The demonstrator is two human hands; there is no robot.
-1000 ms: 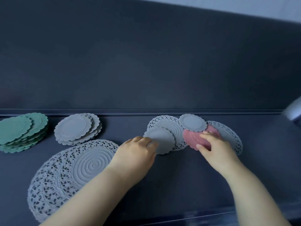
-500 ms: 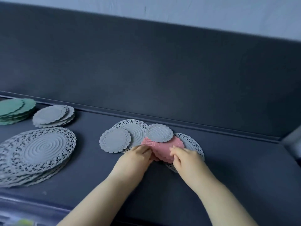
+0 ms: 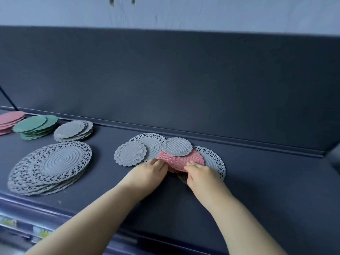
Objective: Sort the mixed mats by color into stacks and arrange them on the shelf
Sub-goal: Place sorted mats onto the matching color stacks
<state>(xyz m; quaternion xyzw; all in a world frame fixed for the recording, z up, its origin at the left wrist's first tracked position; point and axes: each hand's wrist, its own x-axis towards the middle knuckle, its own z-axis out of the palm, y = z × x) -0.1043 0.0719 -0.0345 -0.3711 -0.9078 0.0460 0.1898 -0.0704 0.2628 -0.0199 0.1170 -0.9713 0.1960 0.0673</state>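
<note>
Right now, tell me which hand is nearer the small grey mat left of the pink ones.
Left. The left hand sits right of the small grey mat, at its near edge; the right hand is farther right, across the pink mats.

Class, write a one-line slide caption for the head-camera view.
Left hand and right hand hold the pink mats amid grey mats on the dark shelf; sorted stacks sit further left.

Soft, cool, rather dim light falls evenly. Faint shadows lie beneath the mats (image 3: 55, 168). The lower left corner is blurred.
</note>
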